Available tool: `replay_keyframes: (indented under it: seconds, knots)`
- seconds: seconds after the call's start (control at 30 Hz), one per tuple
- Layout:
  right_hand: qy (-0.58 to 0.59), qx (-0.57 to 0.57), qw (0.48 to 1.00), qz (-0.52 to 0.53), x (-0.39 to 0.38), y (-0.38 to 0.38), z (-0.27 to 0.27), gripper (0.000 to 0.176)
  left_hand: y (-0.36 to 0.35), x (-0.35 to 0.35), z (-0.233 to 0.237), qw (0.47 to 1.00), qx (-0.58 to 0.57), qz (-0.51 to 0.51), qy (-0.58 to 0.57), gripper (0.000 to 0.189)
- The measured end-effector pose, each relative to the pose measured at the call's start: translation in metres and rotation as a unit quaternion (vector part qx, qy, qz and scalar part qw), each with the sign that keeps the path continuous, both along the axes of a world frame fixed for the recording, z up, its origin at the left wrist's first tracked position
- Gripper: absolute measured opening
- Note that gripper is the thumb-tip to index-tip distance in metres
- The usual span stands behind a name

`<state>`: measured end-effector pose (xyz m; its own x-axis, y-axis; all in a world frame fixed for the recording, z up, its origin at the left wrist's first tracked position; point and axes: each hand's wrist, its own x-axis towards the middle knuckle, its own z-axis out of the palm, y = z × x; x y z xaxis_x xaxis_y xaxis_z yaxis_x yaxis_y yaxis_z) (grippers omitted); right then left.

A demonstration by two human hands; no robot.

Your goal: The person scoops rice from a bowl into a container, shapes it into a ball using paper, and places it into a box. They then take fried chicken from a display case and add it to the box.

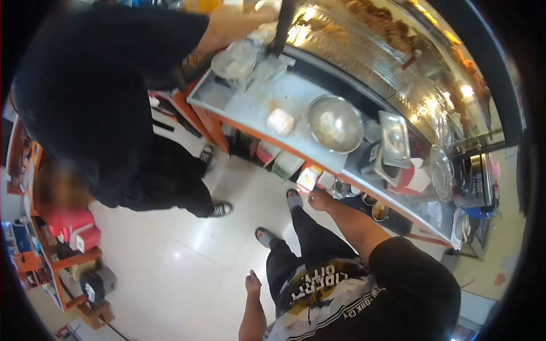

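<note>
Low over the tiled floor, my left hand hangs beside my leg with a finger or thumb stretched out; I see nothing in it. My right hand is curled closed near the counter's front edge, below a steel bowl. No object shows in it. The bowl rests on the white counter, apart from both hands. A small pale, roundish item sits to the bowl's left.
Another person in dark clothes stands at the left, an arm reaching over the counter by plastic bags. A lit glass food display rises behind the counter. Steel pans and a large pot stand right. Boxes sit beneath.
</note>
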<state>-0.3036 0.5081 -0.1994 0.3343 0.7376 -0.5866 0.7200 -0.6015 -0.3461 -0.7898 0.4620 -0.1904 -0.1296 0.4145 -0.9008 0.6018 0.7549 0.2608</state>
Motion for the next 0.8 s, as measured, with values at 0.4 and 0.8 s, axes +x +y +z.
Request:
replay_keyframes:
  seconds: [0.4,0.8]
  knots:
    - [-0.014,0.094,0.99,-0.104,0.031,0.007,-0.151,0.028,-0.075,0.064,-0.09,0.984,0.121,-0.13,0.009,0.046]
    - [-0.145,0.108,0.975,0.126,0.035,0.336,-0.18,0.038,-0.012,0.194,-0.214,0.966,0.247,-0.033,-0.071,0.033]
